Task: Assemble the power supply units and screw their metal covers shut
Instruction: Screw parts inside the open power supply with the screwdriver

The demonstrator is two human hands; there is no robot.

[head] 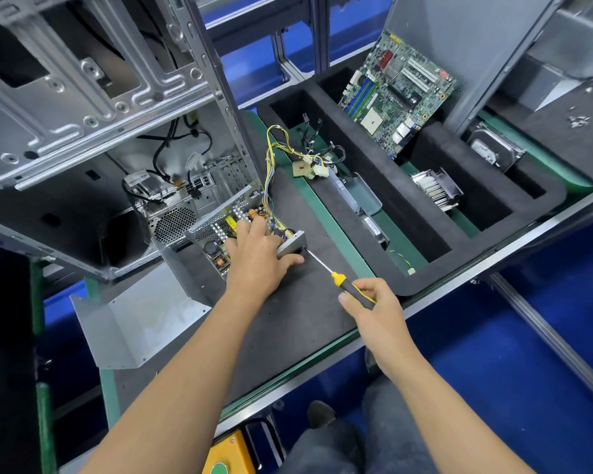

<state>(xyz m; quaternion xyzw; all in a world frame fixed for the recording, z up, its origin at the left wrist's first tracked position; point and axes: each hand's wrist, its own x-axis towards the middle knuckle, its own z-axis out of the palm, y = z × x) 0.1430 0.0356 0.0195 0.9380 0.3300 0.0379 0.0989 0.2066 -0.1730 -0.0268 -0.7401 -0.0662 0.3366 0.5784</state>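
Holding the screwdriver [351,285] by its yellow-and-black handle, the right hand [374,309] had its grip clenched round the handle, thumb laid along the near side, and the thin shaft ran up and away from that grip to a tip resting at the near right corner of the power supply unit [226,230]. Just beyond the tip, the left hand [257,258] lay palm-down over the open unit, its fingers spread on the circuit board and its thumb hooked round the grey metal corner, so its grip was grasping the unit's edge and pinning it to the dark mat of the table [298,323]. The step appeared to be driving a screw at that corner; whether a screw sat under the tip could not be told. To do it well, the shaft probably needed to line up squarely with the screw's axis, since it met the wall at a slant, and the left hand's pressure needed to hold the unit from sliding away from the push. The thumb lay touching the wall right beside the tip, so a slip could catch it. Left of both grips the loose metal cover [134,323] lay off the unit, not yet fitted. Farther out, yellow wires [271,148] trailed from the unit toward the foam tray [367,172], and the open computer case [83,97] stood beyond.
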